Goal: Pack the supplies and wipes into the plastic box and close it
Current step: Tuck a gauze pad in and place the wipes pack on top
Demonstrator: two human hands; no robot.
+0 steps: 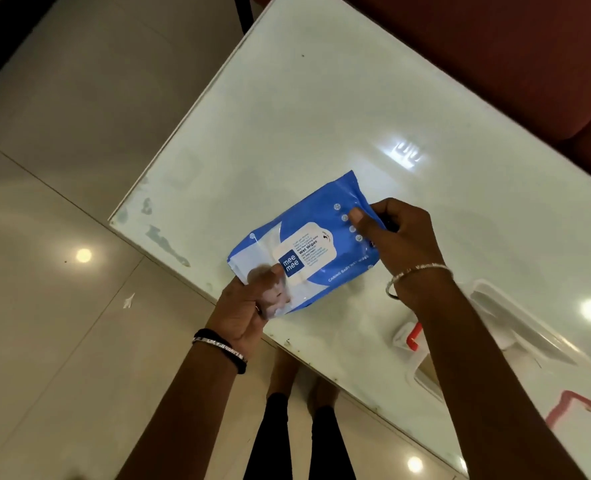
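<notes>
A blue and white pack of wet wipes [307,244] hangs just above the white glass table [321,116], held flat between both hands. My left hand [249,306] grips its near left end with the thumb on top. My right hand [394,233] pinches its far right end, thumb pressed on the blue face. The clear plastic box [515,327] with red clips lies on the table at the right, partly hidden behind my right forearm. I cannot tell whether its lid is on.
The table's near edge runs diagonally just under the pack. A dark red sofa [494,46] stands behind the table at the top right. Shiny beige floor tiles [62,271] lie to the left, and the person's legs show below the table edge.
</notes>
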